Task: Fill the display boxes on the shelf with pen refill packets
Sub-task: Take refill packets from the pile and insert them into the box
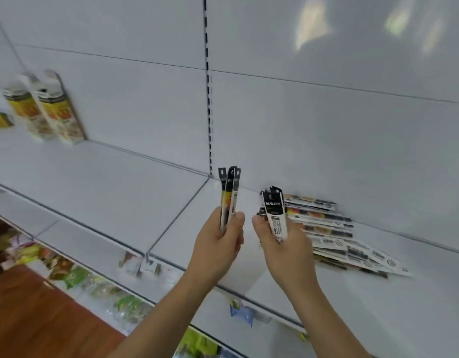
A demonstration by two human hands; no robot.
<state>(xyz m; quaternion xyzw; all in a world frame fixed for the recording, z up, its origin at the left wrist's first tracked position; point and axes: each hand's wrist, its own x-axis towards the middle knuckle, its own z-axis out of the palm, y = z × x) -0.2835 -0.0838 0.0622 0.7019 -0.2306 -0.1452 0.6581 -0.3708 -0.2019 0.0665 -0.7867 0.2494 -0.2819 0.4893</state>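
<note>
My left hand (219,242) grips a thin bunch of pen refill packets (229,192), held upright above the white shelf (115,192). My right hand (280,244) holds another bunch of refill packets (275,210), black tops up, close beside the left one. Behind the right hand a loose pile of refill packets (334,233) lies flat on the shelf against the back wall. Two tall display boxes (51,109) stand at the far left of the shelf, blurred.
A slotted upright (208,99) runs down the white back panel. Price tags hang on the shelf's front edge (151,264). Below, a lower shelf holds colourful packaged goods (76,277), and the brown floor (29,319) shows at bottom left.
</note>
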